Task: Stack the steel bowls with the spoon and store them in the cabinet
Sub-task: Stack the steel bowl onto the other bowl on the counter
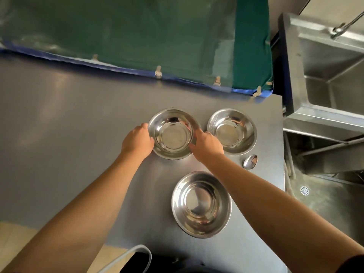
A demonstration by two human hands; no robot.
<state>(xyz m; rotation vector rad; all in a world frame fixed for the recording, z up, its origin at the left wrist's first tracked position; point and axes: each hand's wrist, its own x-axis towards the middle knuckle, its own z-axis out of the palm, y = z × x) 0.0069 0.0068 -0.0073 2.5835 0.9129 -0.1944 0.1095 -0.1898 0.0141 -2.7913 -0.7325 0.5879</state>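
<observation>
Head view looks down on a grey steel counter [69, 119] where three steel bowls and a spoon lie unstacked; the far-left bowl [173, 133] sits between the person's two hands, the left hand [137, 142] pressed to its left rim and the right hand [206, 145] to its right rim, so the pair is clamped on it from opposite sides with the fingers curled under the edge; whether it has left the counter cannot be told. The far-right bowl [232, 131] stands just beside the held one, on the right hand's side, their rims close but apart; the near bowl [201, 203], which looks the widest, lies toward the person's body, directly under the right forearm. The spoon [250, 162] rests near the counter's right edge, between the far-right bowl and the near bowl, only its bowl end plainly seen, so its long axis cannot be read; the right hand is the nearer one to it. Judged from this layout, the stacking has barely begun; the held bowl would most sensibly travel toward the body and down into the near bowl, a short pull along the line of the forearms. No cabinet is identifiable here.
</observation>
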